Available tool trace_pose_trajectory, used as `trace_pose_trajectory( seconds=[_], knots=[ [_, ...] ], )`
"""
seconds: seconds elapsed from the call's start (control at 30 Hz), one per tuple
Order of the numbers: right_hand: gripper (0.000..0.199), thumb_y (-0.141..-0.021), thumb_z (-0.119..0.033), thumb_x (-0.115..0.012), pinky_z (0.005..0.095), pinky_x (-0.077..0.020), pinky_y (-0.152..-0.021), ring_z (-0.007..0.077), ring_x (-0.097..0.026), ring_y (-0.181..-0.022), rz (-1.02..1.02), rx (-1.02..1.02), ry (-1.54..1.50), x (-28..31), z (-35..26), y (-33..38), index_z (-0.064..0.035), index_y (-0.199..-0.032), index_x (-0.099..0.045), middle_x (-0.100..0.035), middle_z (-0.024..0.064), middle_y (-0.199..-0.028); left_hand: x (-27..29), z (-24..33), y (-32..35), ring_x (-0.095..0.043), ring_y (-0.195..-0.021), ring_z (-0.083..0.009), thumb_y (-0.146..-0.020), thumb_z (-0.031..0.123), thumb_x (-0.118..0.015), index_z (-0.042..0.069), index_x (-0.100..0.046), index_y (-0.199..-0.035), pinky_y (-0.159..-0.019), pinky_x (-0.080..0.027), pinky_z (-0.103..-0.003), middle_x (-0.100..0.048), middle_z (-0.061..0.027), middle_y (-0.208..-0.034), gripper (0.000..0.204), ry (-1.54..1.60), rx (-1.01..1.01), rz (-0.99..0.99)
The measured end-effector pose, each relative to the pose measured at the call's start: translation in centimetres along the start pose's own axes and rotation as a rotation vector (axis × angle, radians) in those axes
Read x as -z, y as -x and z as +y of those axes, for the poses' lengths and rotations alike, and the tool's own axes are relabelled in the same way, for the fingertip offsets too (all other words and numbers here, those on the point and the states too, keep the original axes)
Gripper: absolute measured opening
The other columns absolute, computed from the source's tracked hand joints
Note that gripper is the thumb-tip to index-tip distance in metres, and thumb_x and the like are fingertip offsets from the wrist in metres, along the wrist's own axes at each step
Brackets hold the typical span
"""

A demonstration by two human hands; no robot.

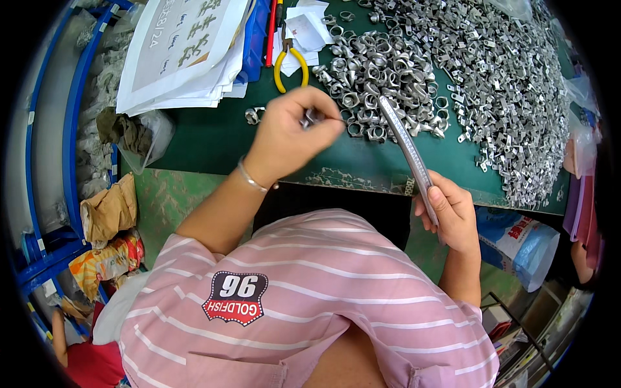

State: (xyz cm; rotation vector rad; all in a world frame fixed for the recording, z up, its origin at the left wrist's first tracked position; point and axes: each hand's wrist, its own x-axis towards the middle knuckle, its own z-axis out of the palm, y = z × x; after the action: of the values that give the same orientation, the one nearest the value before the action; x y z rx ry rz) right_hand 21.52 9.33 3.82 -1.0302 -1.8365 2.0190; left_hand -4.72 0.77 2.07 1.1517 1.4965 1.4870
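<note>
**benchrat:** Hundreds of little metal parts on that green table (213, 145), so a steady routine matters more than speed. Left hand (291, 132) is curled up, thumb and fingertips pinched on one small metal ring fitting (312, 118), held just above the table near the front edge of the ring fitting pile (375, 77). Right hand (449, 213) is wrapped around the lower end of a long metal ruler (406, 147), whose far tip pokes up into that same pile.

**swarf_sam:** Is the part actually touching the ruler?

**benchrat:** No, they're apart, the pinched part sits to the left of the blade. My take: grip the fitting by its outer edge so the fingers don't hide whatever you're checking, and rest the ruler flat on the table rather than floating it at an angle like that. Can't tell from here which way the fitting faces, it's too small and half buried in the fingers.

**swarf_sam:** What about the flatter stamped lugs (504, 97) on the right?

**benchrat:** Separate heap, well off to the right side. I'd keep the two kinds from mixing, since the heaps already nearly meet at the back. Also a couple of stray fittings (253, 115) sit alone left of the hand, near the yellow-handled pliers (290, 61) and the stack of papers (187, 52). Easy to knock those off with a wrist, so I'd sweep them back into the heap.
</note>
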Motion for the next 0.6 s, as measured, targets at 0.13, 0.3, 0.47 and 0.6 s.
trace_pose_trajectory(
  seconds=[0.13, 0.3, 0.47, 0.6],
  knots=[
    [0.04, -0.093, -0.028, -0.046, 0.0167, -0.0336, -0.04, 0.0041, -0.045, -0.046, -0.005, 0.026, -0.015, -0.4, 0.1, -0.2, 0.0013, -0.119, -0.053, -0.055, 0.0026, -0.066, -2.0, -0.6, -0.2, -0.052, -0.061, -0.0148, -0.068, 0.006, -0.071, 0.002, -0.064, -0.078, -0.056, -0.042, -0.026, -0.05, -0.0049, -0.065, 0.013, -0.639, -0.138, -0.082],
    [0.038, -0.094, -0.027, -0.045, 0.0161, -0.0334, -0.039, 0.0042, -0.046, -0.047, -0.015, -0.004, -0.089, -0.7, 0.1, -0.3, 0.0016, -0.116, -0.052, -0.057, 0.0032, -0.069, -2.4, -0.7, 0.4, -0.056, -0.069, -0.0161, -0.068, 0.002, -0.07, 0.002, -0.064, -0.078, -0.061, -0.044, -0.026, -0.056, -0.0067, -0.074, 0.012, -0.481, -0.194, -0.035],
    [0.029, -0.087, -0.018, -0.057, 0.0155, -0.0355, -0.039, 0.0043, -0.048, -0.048, 0.02, -0.047, -0.29, -2.8, -0.6, -1.9, -0.0002, -0.108, -0.049, -0.059, 0.004, -0.079, -2.8, 0.1, 1.4, -0.06, -0.076, -0.0172, -0.067, -0.001, -0.071, 0.001, -0.063, -0.076, -0.061, -0.047, -0.026, -0.063, -0.0089, -0.09, 0.012, -0.144, -0.189, -0.103],
    [0.039, -0.075, -0.002, -0.068, 0.0156, -0.0367, -0.038, 0.0039, -0.049, -0.049, 0.072, 0.018, -0.394, -4.7, -1.7, -3.6, -0.0013, -0.108, -0.046, -0.059, 0.0042, -0.083, -3.7, 0.5, 2.4, -0.059, -0.073, -0.0158, -0.066, -0.002, -0.071, 0.003, -0.06, -0.081, -0.058, -0.045, -0.022, -0.062, -0.0081, -0.089, 0.019, -0.187, -0.29, -0.104]
  ],
)
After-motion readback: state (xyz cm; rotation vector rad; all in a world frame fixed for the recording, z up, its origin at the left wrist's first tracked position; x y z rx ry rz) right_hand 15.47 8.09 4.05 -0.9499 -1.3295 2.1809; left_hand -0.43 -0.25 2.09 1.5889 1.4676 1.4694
